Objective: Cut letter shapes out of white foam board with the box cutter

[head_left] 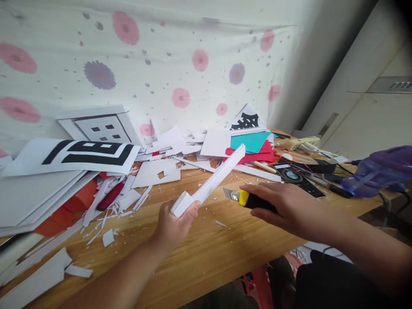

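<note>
A long white foam board piece [215, 178] with a short block at its near end is gripped in my left hand [177, 221], above the wooden table. It slants up and away to the right. My right hand [281, 206] is wrapped round a black and yellow utility knife [254, 201]. The knife's blade is out and points left, toward the white piece but apart from it. Small white scraps [108, 237] lie on the table below and to the left.
Stacked boards and a printed sheet [96, 156] fill the left. White cut-offs [157, 171], teal paper [249, 141] and red paper [260, 153] lie at the back. On the right are a phone [299, 179] and a purple-blue plastic jug [376, 171]. The table's front edge runs below my hands.
</note>
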`<state>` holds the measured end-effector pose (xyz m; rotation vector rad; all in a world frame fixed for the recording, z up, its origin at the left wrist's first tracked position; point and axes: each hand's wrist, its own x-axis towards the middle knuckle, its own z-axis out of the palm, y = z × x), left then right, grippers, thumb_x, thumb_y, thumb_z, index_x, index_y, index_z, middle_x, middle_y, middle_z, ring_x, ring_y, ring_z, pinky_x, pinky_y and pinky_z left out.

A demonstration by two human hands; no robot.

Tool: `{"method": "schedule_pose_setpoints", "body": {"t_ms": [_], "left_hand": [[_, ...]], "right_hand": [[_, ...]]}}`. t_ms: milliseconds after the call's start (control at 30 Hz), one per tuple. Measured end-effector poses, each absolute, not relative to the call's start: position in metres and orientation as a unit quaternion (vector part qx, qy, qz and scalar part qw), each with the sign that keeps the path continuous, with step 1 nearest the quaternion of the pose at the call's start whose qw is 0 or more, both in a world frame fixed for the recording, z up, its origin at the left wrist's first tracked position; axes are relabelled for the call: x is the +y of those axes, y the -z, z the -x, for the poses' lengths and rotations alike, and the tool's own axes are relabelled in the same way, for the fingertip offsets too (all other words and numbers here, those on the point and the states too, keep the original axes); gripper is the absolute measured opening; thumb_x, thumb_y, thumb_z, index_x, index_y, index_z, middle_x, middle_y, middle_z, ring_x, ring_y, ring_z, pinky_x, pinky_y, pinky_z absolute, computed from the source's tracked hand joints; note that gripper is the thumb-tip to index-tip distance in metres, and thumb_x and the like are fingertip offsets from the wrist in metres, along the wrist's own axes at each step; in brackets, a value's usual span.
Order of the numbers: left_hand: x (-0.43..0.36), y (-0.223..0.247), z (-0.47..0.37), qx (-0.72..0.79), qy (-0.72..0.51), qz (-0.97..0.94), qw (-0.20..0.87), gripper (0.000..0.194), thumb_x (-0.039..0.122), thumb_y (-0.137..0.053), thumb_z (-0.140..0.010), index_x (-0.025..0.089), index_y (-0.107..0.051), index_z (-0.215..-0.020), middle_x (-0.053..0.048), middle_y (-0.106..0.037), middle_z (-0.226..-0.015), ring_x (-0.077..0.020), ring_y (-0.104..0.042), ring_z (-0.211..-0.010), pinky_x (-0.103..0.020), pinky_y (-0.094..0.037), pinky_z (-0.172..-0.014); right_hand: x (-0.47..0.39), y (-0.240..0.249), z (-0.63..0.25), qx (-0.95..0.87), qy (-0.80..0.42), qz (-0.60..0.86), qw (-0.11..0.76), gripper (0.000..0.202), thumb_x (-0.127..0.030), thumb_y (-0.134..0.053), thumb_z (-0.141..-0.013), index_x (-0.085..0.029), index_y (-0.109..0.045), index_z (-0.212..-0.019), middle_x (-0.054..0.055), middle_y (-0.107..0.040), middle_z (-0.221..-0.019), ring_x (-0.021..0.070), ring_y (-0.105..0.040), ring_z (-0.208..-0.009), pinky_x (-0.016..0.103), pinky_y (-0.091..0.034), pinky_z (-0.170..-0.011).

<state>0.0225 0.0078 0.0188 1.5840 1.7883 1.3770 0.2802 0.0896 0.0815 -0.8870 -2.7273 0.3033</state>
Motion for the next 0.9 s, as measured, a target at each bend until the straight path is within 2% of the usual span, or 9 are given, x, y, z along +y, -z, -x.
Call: {"method": "schedule_pose_setpoints", "body": {"t_ms": [133,300,467,600,767,900], "left_hand": [[0.004,-0.018,-0.025,0.6,-0.476,-0.628,0.135,0.028,0.031,-0.056,-0.08,0.019,-0.054,-0.056,0.003,-0.049,-0.047,-0.0099,-0.044,-0.041,-0.022,-0.035,-0.041],[0.0,-0.019,-0.027,0.561,-0.461,-0.683,0.072,0.017,0.028,-0.054,-0.083,0.018,-0.063,-0.072,-0.002,-0.062,-0.06,-0.014,-0.056,-0.051,-0.024,-0.044,-0.05],[-0.002,-0.021,-0.026,0.521,-0.453,-0.724,-0.01,0.015,0.021,-0.056,-0.081,0.018,-0.06,-0.067,0.0,-0.06,-0.056,-0.0129,-0.058,-0.05,-0.022,-0.044,-0.05],[-0.002,-0.021,-0.024,0.494,-0.455,-0.739,-0.05,0.005,0.016,-0.058,-0.079,0.018,-0.062,-0.077,0.0,-0.063,-0.06,-0.0131,-0.06,-0.052,-0.022,-0.046,-0.052],[-0.002,-0.021,-0.022,0.461,-0.457,-0.752,-0.113,0.021,0.014,-0.061,-0.078,0.017,-0.06,-0.098,-0.003,-0.071,-0.077,-0.0159,-0.067,-0.064,-0.024,-0.052,-0.061],[-0.002,-0.024,-0.023,0.46,-0.445,-0.757,-0.132,0.023,0.013,-0.061,-0.078,0.018,-0.059,-0.101,-0.004,-0.071,-0.079,-0.0163,-0.067,-0.066,-0.024,-0.053,-0.064]], "right_hand": [[0.067,-0.085,-0.258,-0.936,-0.103,0.316,0.113,0.041,-0.044,-0.048,-0.086,-0.027,-0.055,-0.122,0.009,-0.068,-0.1,0.0266,-0.062,-0.087,0.038,-0.046,-0.074],[0.053,-0.089,-0.236,-0.929,-0.147,0.314,0.129,0.034,-0.04,-0.051,-0.085,-0.025,-0.059,-0.114,0.008,-0.069,-0.09,0.0237,-0.063,-0.082,0.033,-0.045,-0.072],[0.048,-0.092,-0.226,-0.927,-0.154,0.32,0.124,0.031,-0.038,-0.05,-0.085,-0.024,-0.06,-0.111,0.008,-0.069,-0.086,0.0233,-0.063,-0.079,0.032,-0.044,-0.069],[0.048,-0.094,-0.225,-0.926,-0.158,0.32,0.121,0.027,-0.038,-0.051,-0.085,-0.025,-0.061,-0.106,0.007,-0.068,-0.084,0.0226,-0.062,-0.076,0.031,-0.043,-0.067],[0.051,-0.095,-0.231,-0.922,-0.166,0.323,0.132,0.025,-0.04,-0.051,-0.084,-0.025,-0.063,-0.101,0.007,-0.068,-0.082,0.0225,-0.062,-0.074,0.031,-0.042,-0.065],[0.055,-0.094,-0.237,-0.923,-0.148,0.333,0.124,0.027,-0.04,-0.05,-0.085,-0.025,-0.062,-0.103,0.007,-0.068,-0.083,0.0231,-0.062,-0.074,0.032,-0.042,-0.065]]}}
